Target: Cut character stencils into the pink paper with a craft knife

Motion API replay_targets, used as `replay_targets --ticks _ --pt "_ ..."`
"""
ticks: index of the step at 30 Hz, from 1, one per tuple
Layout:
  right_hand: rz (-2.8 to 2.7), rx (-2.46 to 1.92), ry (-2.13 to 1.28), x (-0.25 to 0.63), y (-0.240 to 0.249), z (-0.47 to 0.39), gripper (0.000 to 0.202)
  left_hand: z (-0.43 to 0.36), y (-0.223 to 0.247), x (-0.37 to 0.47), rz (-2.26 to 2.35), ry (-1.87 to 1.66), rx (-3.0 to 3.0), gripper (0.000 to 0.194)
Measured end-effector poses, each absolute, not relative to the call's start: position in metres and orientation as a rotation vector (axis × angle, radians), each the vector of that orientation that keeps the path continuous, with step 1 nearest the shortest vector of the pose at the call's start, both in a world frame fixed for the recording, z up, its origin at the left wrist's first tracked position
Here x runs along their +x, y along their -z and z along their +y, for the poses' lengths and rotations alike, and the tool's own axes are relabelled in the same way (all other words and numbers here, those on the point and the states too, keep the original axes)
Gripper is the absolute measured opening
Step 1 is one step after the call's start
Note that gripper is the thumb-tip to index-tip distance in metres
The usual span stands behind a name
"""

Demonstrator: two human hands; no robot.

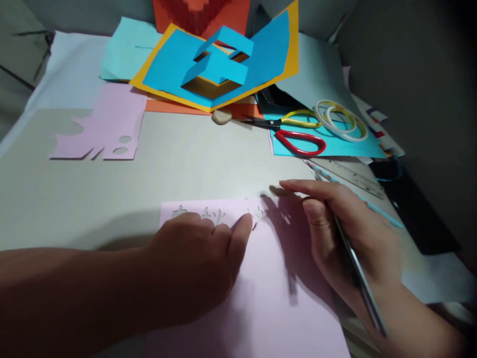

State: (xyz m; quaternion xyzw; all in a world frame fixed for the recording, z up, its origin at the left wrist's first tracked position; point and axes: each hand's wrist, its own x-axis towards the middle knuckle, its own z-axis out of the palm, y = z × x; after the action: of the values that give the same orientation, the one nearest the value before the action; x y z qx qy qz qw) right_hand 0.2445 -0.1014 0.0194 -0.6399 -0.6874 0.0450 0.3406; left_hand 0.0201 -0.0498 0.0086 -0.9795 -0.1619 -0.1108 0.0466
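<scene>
A pink sheet of paper [283, 318] lies on the table, with small characters cut through it along its far edge. My left hand [201, 253] rests on that sheet, its fingers curled and one fingertip pressed beside the cut-outs. It covers part of the row of characters. Just to the right, my right hand [346, 228] is raised over the paper's far right corner. A slim, dark craft knife [359, 273] is held in it, slanting across the palm with its tip pointing away from me. The index finger is stretched out and the thumb is bent; the tip is hard to make out.
A blue-and-yellow pop-up card [164, 59] stands open at the back. Scissors [303, 144], tape rolls [330, 117], a ruler [350, 176] and a light blue pencil [383, 213] lie at the right. Cut pink paper [112, 119] lies at the left, a beige stone-like piece [222, 117] mid-table.
</scene>
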Motion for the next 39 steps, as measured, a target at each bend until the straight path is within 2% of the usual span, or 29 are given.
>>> replay_targets --ticks 6,14,22,29,39 --pt "-1.853 -1.671 -0.251 0.252 -0.01 -0.105 0.028 -0.05 -0.017 0.018 -0.376 0.261 -2.96 0.044" --pt "-1.757 -1.663 -0.351 0.252 -0.012 -0.102 0.024 -0.052 -0.017 0.014 -0.282 0.32 -2.979 0.044" --pt "-1.76 -1.675 -0.275 0.256 -0.011 -0.103 0.024 -0.053 -0.022 0.013 -0.195 0.274 -3.012 0.048" --pt "-1.611 -1.632 -0.384 0.245 -0.025 -0.102 0.016 -0.054 -0.024 0.012 -0.163 0.296 -2.997 0.048" --pt "-1.65 -1.567 -0.343 0.245 -0.025 -0.102 0.017 -0.06 -0.035 0.013 -0.13 0.111 -3.004 0.045"
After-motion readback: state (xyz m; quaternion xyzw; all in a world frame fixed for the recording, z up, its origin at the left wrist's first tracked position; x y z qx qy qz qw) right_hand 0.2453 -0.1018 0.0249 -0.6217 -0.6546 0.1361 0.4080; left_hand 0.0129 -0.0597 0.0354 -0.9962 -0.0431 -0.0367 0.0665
